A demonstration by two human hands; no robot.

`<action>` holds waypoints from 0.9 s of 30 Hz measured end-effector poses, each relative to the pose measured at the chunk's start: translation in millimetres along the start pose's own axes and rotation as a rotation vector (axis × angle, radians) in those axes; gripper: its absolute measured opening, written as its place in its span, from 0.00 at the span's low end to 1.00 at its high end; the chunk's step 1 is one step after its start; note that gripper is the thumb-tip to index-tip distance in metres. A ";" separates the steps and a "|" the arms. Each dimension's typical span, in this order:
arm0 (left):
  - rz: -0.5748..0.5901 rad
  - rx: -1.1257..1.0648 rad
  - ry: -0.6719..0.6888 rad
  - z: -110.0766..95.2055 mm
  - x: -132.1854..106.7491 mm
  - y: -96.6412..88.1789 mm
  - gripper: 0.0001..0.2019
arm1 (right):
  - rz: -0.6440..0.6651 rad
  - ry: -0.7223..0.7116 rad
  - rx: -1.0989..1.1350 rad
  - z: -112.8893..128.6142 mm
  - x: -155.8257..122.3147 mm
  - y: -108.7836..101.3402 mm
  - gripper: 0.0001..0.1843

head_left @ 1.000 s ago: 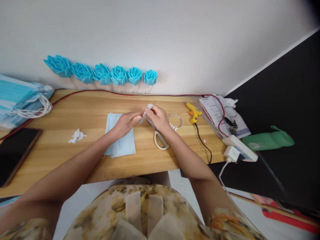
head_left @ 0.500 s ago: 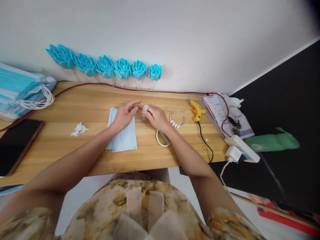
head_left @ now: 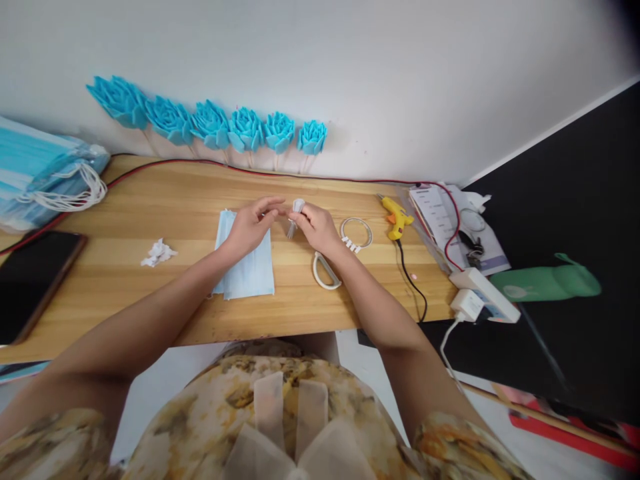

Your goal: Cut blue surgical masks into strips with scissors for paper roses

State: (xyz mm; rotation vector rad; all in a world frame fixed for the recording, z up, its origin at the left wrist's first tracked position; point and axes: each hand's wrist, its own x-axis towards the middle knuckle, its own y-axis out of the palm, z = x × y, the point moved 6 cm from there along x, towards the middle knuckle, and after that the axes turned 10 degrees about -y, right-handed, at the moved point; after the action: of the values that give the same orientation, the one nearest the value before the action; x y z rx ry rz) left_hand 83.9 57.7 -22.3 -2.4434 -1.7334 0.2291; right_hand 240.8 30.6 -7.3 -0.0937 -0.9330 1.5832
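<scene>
My right hand (head_left: 317, 228) pinches a small whitish gathered bundle (head_left: 299, 205), rounded at the top, with thin strands sticking out below the fingers. I cannot make out its exact kind. Close on its left is my left hand (head_left: 256, 225), thumb and fingers stretched out towards the bundle; whether the fingertips touch it is unclear. Beneath my left hand and wrist lies a light blue face mask (head_left: 249, 275) on the wooden table, partly covered. Beside my right wrist rests a white D-shaped ring (head_left: 326, 272).
Several blue flowers (head_left: 246, 129) on thin sticks lean along the wall. A yellow glue gun (head_left: 397, 219) and a white roll of tape (head_left: 357, 232) lie on the right. At left are crumpled white scraps (head_left: 159, 253), a phone (head_left: 37, 283) and packed masks (head_left: 40, 170).
The bundle and my right hand have shifted slightly right and up, showing more of the bundle. My left hand stays almost where it was. The camera view has tilted slightly.
</scene>
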 end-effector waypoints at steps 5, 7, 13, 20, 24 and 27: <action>-0.008 0.004 0.018 0.7 0.7 -0.5 0.19 | -0.045 -0.025 0.009 2.5 0.4 -1.8 0.20; 0.001 0.002 0.011 2.4 1.0 0.3 0.19 | -0.017 0.006 0.000 -2.2 0.5 0.7 0.21; 0.032 0.041 0.021 2.6 -1.0 3.4 0.20 | -0.200 0.156 0.238 -14.4 -2.5 -6.5 0.25; 0.270 0.045 0.029 -2.4 -8.1 20.3 0.20 | -0.358 0.334 0.547 -19.9 -3.4 -6.9 0.32; 0.376 0.001 -0.029 -2.3 -9.6 24.2 0.15 | -0.343 0.307 0.623 -12.9 -1.6 -10.0 0.32; 0.466 0.020 -0.024 -6.6 -12.0 25.5 0.14 | -0.332 0.241 0.606 -4.3 -1.5 -16.0 0.28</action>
State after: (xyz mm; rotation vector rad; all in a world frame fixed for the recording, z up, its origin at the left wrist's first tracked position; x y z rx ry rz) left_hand 104.8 37.9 -20.4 -2.8035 -1.1347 0.3208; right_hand 256.3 30.6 -1.2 0.2779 -0.2392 1.4406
